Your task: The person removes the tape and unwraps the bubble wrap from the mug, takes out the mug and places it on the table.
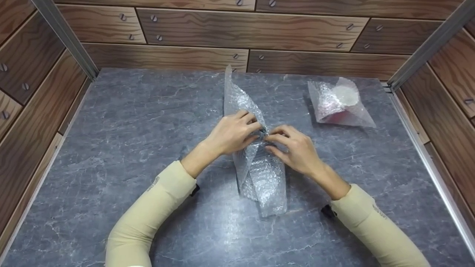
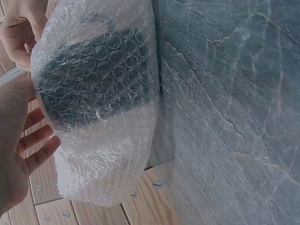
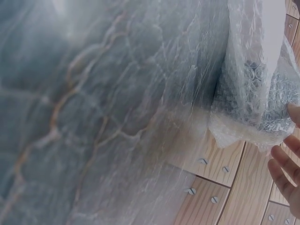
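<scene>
A sheet of clear bubble wrap (image 1: 269, 181) is folded lengthwise in the middle of the table. Through its bubbles a dark block-like item (image 2: 96, 77) shows in the left wrist view; its kind cannot be made out. My left hand (image 1: 235, 131) pinches the wrap's upper fold, the lower fingers spread beside it. Close by on the right, my right hand (image 1: 297, 148) pinches the same fold between thumb and fingertips. In the right wrist view, fingers (image 3: 283, 166) of that hand lie beside the wrap's edge.
Another bubble-wrapped bundle (image 1: 339, 104), with something pinkish inside and a pale round patch on top, lies at the back right. Wood-patterned walls (image 1: 252, 29) and metal rails (image 1: 430, 163) bound the grey marbled table (image 1: 130, 122).
</scene>
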`<move>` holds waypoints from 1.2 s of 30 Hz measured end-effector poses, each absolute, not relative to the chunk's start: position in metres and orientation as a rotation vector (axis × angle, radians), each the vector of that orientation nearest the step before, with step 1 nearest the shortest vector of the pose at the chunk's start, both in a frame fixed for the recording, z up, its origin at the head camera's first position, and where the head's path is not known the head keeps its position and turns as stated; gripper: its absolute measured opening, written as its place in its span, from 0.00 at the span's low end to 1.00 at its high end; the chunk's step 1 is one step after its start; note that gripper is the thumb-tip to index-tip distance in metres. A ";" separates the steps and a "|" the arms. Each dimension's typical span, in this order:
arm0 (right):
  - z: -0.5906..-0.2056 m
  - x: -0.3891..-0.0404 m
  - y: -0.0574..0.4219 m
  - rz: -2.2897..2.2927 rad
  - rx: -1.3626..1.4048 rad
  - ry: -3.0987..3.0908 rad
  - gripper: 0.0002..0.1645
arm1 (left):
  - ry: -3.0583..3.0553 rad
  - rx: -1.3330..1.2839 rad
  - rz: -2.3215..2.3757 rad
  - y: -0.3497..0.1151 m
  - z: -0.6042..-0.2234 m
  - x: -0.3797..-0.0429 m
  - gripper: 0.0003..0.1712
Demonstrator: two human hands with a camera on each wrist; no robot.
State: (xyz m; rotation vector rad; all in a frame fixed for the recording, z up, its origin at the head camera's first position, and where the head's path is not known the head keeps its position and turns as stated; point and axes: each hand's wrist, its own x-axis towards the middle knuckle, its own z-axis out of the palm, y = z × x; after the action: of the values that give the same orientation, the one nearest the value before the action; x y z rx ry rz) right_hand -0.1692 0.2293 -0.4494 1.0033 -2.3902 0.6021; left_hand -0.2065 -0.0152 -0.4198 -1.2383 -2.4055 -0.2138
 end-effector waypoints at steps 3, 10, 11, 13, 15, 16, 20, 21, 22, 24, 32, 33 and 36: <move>-0.450 -0.169 0.229 0.603 1.000 -2.386 0.16 | -2.405 -1.240 -0.215 -0.015 -0.420 -0.207 0.13; -0.449 -0.169 0.228 0.603 0.992 -2.395 0.16 | -2.413 -1.236 -0.207 -0.012 -0.420 -0.209 0.11; -0.450 -0.169 0.228 0.603 0.990 -2.398 0.16 | -2.413 -1.235 -0.199 -0.012 -0.420 -0.209 0.11; -0.450 -0.169 0.228 0.603 0.985 -2.402 0.16 | -2.414 -1.234 -0.189 -0.011 -0.421 -0.210 0.11; -0.451 -0.169 0.228 0.604 0.977 -2.400 0.16 | -2.413 -1.234 -0.190 -0.010 -0.421 -0.210 0.10; -0.451 -0.169 0.228 0.608 0.973 -2.399 0.16 | -2.411 -1.235 -0.193 -0.010 -0.421 -0.210 0.10; -0.451 -0.169 0.228 0.613 0.968 -2.398 0.16 | -2.403 -1.240 -0.211 -0.010 -0.421 -0.211 0.09; -0.451 -0.169 0.228 0.613 0.968 -2.401 0.15 | -2.401 -1.241 -0.214 -0.010 -0.421 -0.211 0.09; -0.450 -0.169 0.228 0.614 0.967 -2.405 0.15 | -2.400 -1.244 -0.217 -0.010 -0.421 -0.211 0.09; -0.450 -0.169 0.228 0.607 0.968 -2.415 0.15 | -2.397 -1.249 -0.222 -0.010 -0.420 -0.211 0.09; -0.450 -0.169 0.230 0.595 0.965 -2.444 0.15 | -2.400 -1.272 -0.244 -0.012 -0.414 -0.210 0.07; -0.449 -0.168 0.230 0.592 0.966 -2.445 0.15 | -2.401 -1.274 -0.240 -0.013 -0.413 -0.210 0.07; -0.449 -0.168 0.230 0.586 0.970 -2.445 0.15 | -2.387 -1.279 -0.217 -0.017 -0.408 -0.209 0.07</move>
State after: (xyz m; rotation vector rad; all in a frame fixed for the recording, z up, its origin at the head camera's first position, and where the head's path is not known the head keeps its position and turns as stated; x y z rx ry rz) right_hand -0.1680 0.2297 -0.4488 0.9699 -2.4449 0.5864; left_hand -0.2087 -0.0167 -0.4085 -1.2785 -2.3875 -0.2171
